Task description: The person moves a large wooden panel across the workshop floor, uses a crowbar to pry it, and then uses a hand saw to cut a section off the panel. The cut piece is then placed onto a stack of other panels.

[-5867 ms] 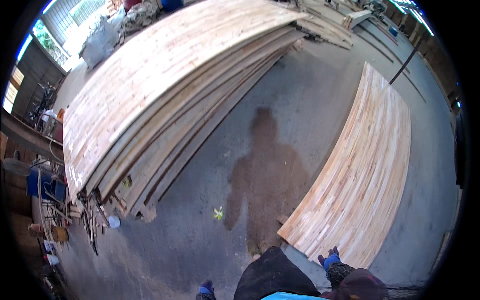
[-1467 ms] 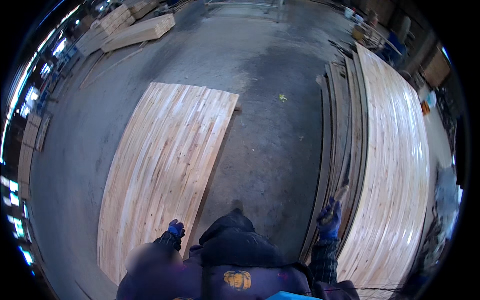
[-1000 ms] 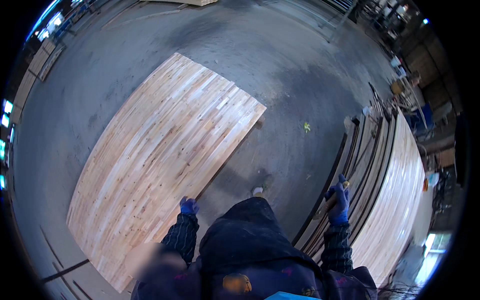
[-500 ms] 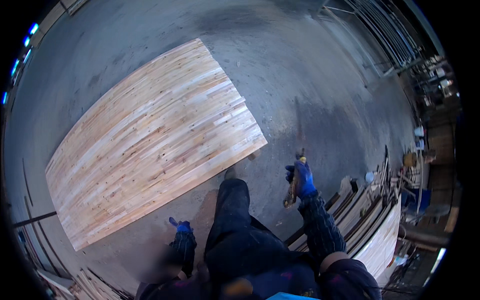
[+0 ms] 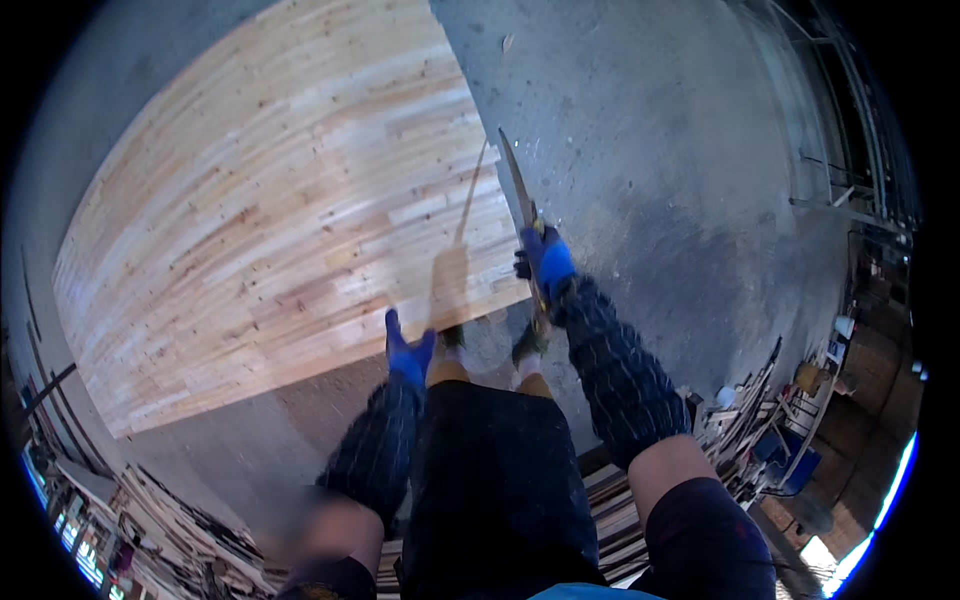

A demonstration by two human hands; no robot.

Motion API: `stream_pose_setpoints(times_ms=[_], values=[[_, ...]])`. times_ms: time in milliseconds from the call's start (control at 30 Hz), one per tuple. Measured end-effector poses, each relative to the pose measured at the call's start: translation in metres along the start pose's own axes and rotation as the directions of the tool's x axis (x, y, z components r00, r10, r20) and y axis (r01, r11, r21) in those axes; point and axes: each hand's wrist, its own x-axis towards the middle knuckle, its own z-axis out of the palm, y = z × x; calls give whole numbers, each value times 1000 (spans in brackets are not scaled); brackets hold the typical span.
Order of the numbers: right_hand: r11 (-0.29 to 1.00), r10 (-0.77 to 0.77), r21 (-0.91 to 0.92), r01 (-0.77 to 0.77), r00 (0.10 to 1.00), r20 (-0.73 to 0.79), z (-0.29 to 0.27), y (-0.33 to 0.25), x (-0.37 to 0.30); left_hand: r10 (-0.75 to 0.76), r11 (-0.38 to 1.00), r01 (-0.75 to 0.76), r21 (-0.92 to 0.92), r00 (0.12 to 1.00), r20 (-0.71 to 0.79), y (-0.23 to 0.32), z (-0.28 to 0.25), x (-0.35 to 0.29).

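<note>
Nearest, dark shorts (image 5: 500,470) and patterned sleeves. Left hand (image 5: 407,350) in a blue glove, hanging by the thigh, fingers curled (whether round anything, cannot tell). Right hand (image 5: 545,262), gloved likewise, closed round a long thin wooden strip (image 5: 520,195) pointing up and away. Beyond, flat on the grey concrete floor (image 5: 650,160), a large glued wooden panel (image 5: 270,210), just ahead of the feet.

The single head-worn fisheye view looks steeply down from above the person's own body, whose dark shorts and legs fill the lower middle. It faces forward over the grey concrete floor (image 5: 700,200), with the large pale laminated wood panel (image 5: 270,220) spreading near the feet towards the upper left. Straight edges bow towards the dark round rim.
</note>
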Motion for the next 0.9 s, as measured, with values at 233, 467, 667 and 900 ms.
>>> stream_pose_setpoints(times_ms=[233, 467, 667, 900], values=[[989, 55, -141, -47, 997, 48, -1, 27, 103, 139, 889, -175, 424, 984, 116, -19, 87, 148], [947, -61, -314, 72, 997, 45, -39, 70, 127, -89, 577, -116, 808, 975, 204, -14, 127, 254], [893, -59, -438, 103, 992, 112, -33, 63, 152, -234, 467, -20, 884, 961, 146, -17, 149, 277], [842, -131, -518, 154, 988, 81, -14, 102, 198, -280, 504, 0, 864, 946, 164, -18, 155, 277]])
